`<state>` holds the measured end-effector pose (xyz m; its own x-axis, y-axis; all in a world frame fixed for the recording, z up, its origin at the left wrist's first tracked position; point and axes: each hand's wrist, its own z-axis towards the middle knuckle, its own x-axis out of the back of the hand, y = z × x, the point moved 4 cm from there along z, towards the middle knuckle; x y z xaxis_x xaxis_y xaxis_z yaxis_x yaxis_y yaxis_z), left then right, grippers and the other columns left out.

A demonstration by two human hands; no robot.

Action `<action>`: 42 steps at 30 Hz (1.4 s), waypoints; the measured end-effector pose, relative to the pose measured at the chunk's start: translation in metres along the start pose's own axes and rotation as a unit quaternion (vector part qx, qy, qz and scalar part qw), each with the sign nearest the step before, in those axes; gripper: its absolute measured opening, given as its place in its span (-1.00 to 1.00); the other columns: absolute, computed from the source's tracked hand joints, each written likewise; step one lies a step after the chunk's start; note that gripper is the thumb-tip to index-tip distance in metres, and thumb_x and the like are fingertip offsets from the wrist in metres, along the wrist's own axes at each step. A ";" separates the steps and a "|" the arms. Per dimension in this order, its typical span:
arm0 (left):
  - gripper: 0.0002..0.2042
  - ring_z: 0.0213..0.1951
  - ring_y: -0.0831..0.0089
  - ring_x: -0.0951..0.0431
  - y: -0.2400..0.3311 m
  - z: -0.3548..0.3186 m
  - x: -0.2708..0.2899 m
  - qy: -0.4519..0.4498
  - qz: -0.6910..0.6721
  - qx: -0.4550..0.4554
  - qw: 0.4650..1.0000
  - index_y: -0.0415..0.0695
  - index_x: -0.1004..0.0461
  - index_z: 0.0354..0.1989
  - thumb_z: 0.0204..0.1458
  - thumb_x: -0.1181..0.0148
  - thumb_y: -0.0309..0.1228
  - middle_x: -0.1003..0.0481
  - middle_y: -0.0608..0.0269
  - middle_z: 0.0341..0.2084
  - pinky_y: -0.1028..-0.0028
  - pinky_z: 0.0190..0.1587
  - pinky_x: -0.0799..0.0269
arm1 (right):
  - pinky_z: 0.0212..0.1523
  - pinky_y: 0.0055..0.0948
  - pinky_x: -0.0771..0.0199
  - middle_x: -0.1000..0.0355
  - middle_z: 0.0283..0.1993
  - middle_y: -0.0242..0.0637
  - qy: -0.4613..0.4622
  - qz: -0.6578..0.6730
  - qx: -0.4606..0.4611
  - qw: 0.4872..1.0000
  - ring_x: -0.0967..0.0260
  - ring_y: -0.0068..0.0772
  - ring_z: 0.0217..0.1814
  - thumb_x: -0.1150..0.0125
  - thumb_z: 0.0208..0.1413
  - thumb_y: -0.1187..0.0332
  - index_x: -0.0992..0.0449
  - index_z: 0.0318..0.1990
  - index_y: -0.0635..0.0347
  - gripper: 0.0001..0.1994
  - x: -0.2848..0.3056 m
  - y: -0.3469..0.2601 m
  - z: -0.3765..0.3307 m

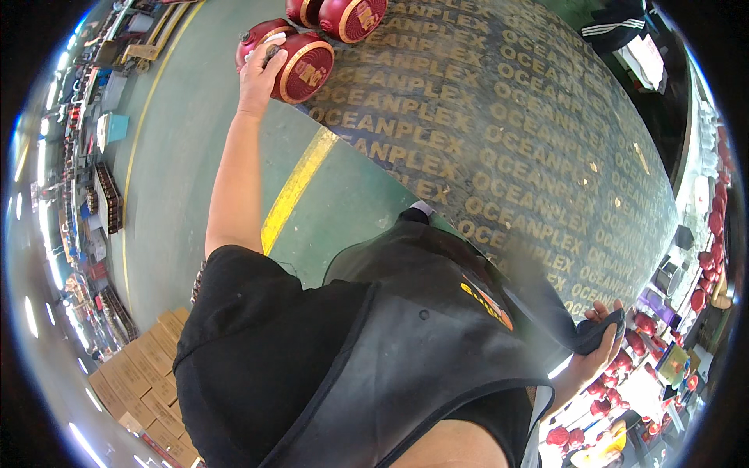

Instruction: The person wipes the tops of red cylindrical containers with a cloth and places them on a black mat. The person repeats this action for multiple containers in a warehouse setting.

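Note:
My left arm reaches far forward, and my left hand (257, 72) is closed at the end of a glossy red rounded vessel (307, 69) with a gold-ringed face and a raised gold emblem. A small dark knob-like part and a bit of white show at its fingers. A second red vessel (253, 37) lies just behind. Down at the right, my right hand (597, 355) has its fingers curled round the dark edge of the black apron (421, 288) I wear, pulling it out to the side. Part of that cloth is blurred.
More red vessels (363, 17) lie farther ahead on the dark printed mat (484, 117). A yellow line (300, 183) crosses the green floor. Cardboard boxes (144, 374) are stacked at the lower left. Many red items (636, 343) crowd a workbench at the right.

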<state>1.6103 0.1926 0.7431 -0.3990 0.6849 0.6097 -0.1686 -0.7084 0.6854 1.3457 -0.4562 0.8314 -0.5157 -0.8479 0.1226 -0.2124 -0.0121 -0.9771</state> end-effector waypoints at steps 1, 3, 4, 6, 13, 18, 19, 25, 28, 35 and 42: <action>-0.70 -0.01 0.43 -0.47 -0.001 0.001 -0.001 -0.013 -0.006 -0.002 1.000 -0.09 -0.50 -0.02 0.08 -0.20 -0.28 -0.53 0.26 -0.07 0.46 0.13 -0.28 | -0.28 -0.54 -0.35 -0.44 -0.17 -0.05 0.011 0.008 -0.002 1.000 -0.38 -0.40 -0.27 -0.03 0.22 0.16 -0.24 0.19 0.45 -0.46 0.001 0.003 0.000; -0.67 0.01 0.40 -0.46 0.000 0.004 -0.002 -0.028 0.014 -0.021 0.999 -0.10 -0.48 0.00 0.09 -0.19 -0.27 -0.52 0.25 -0.05 0.44 0.16 -0.25 | -0.30 -0.54 -0.34 -0.43 -0.23 -0.10 0.031 0.025 -0.007 0.999 -0.36 -0.42 -0.31 -0.05 0.22 0.17 -0.27 0.15 0.44 -0.49 0.007 0.007 -0.002; -0.66 0.02 0.38 -0.46 0.002 0.004 0.000 -0.029 0.040 -0.038 0.998 -0.10 -0.47 0.02 0.09 -0.19 -0.25 -0.51 0.24 -0.03 0.43 0.18 -0.23 | -0.32 -0.54 -0.33 -0.42 -0.27 -0.13 0.039 0.033 -0.010 0.999 -0.35 -0.42 -0.33 -0.06 0.21 0.17 -0.29 0.13 0.44 -0.50 0.012 0.009 -0.002; -0.60 0.06 0.31 -0.45 0.008 0.002 -0.003 -0.022 0.053 -0.015 0.998 -0.11 -0.44 0.06 0.07 -0.20 -0.22 -0.49 0.18 0.00 0.35 0.26 -0.12 | -0.37 -0.55 -0.29 -0.38 -0.36 -0.19 0.045 0.057 -0.003 0.997 -0.30 -0.45 -0.39 -0.07 0.21 0.19 -0.34 0.06 0.40 -0.57 0.024 0.012 -0.007; -0.69 0.07 0.27 -0.43 0.169 -0.011 -0.089 0.042 -0.018 -0.114 0.992 -0.29 -0.37 0.07 0.18 -0.06 -0.44 -0.41 0.04 0.07 0.35 0.11 -0.34 | -0.52 -0.57 -0.21 -0.36 -0.42 -0.27 0.107 0.157 0.022 0.981 -0.25 -0.52 -0.49 -0.01 0.25 0.29 -0.37 -0.05 0.34 -0.72 0.098 0.019 -0.053; -0.76 0.06 0.33 -0.42 0.407 -0.080 -0.286 -0.190 -0.277 -0.234 0.912 -0.33 -0.45 -0.05 0.25 0.06 -0.46 -0.47 0.05 -0.02 0.38 0.14 -0.28 | -0.53 -0.57 -0.26 -0.39 -0.43 -0.27 0.291 0.228 -0.032 0.929 -0.29 -0.50 -0.51 -0.14 0.18 0.27 -0.41 -0.08 0.28 -0.73 0.181 0.050 -0.106; -0.77 0.05 0.35 -0.42 0.447 -0.108 -0.316 -0.249 -0.290 -0.185 0.906 -0.33 -0.46 -0.06 0.25 0.06 -0.46 -0.47 0.07 -0.03 0.39 0.14 -0.28 | -0.51 -0.59 -0.29 -0.39 -0.42 -0.31 0.269 0.239 -0.026 0.933 -0.30 -0.55 -0.50 -0.15 0.17 0.25 -0.41 -0.09 0.26 -0.72 0.200 0.055 -0.112; -0.75 -0.11 0.46 -0.50 0.728 -0.307 -0.512 -0.502 -0.506 -0.289 0.639 -0.33 -0.49 -0.10 0.26 0.05 -0.41 -0.52 0.18 -0.17 0.46 0.01 -0.38 | -0.27 -0.60 -0.39 -0.41 -0.31 -0.39 0.366 0.290 -0.026 0.884 -0.35 -0.64 -0.30 -0.19 0.12 0.25 -0.40 -0.08 0.27 -0.69 0.315 0.124 -0.139; -0.78 -0.25 0.58 -0.52 0.835 -0.462 -0.612 -0.573 -0.446 -0.349 0.592 -0.22 -0.51 -0.14 0.20 -0.08 -0.34 -0.56 0.30 -0.30 0.54 -0.16 -0.42 | -0.21 -0.58 -0.39 -0.41 -0.24 -0.35 0.400 0.305 -0.053 0.863 -0.35 -0.59 -0.24 -0.17 0.11 0.31 -0.38 -0.07 0.29 -0.70 0.364 0.166 -0.158; -0.70 -0.29 0.06 -0.56 0.856 -0.679 -0.727 -0.585 -0.385 -0.408 0.586 -0.11 -0.46 -0.15 -0.04 -0.25 -0.27 -0.56 0.04 -0.32 0.27 -0.20 -0.45 | -0.43 -0.56 -0.34 -0.37 -0.37 -0.24 0.514 0.338 -0.019 0.788 -0.31 -0.44 -0.44 -0.06 0.11 0.40 -0.31 -0.13 0.20 -0.81 0.440 0.222 -0.193; -0.75 -0.14 0.49 -0.50 0.850 -0.651 -0.753 -0.590 -0.425 -0.309 0.612 -0.23 -0.45 -0.07 0.14 -0.18 -0.37 -0.53 0.20 -0.17 0.50 -0.04 -0.40 | -0.17 -0.57 -0.40 -0.39 -0.19 -0.37 0.512 0.356 -0.027 0.782 -0.35 -0.59 -0.21 -0.16 0.09 0.48 -0.33 -0.06 0.19 -0.74 0.469 0.249 -0.169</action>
<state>1.1808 -1.0362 0.6072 0.9386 0.2381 0.2496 -0.3171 0.3113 0.8959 0.9107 -0.7676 0.6747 -0.9073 0.2387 -0.3463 0.4097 0.3158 -0.8558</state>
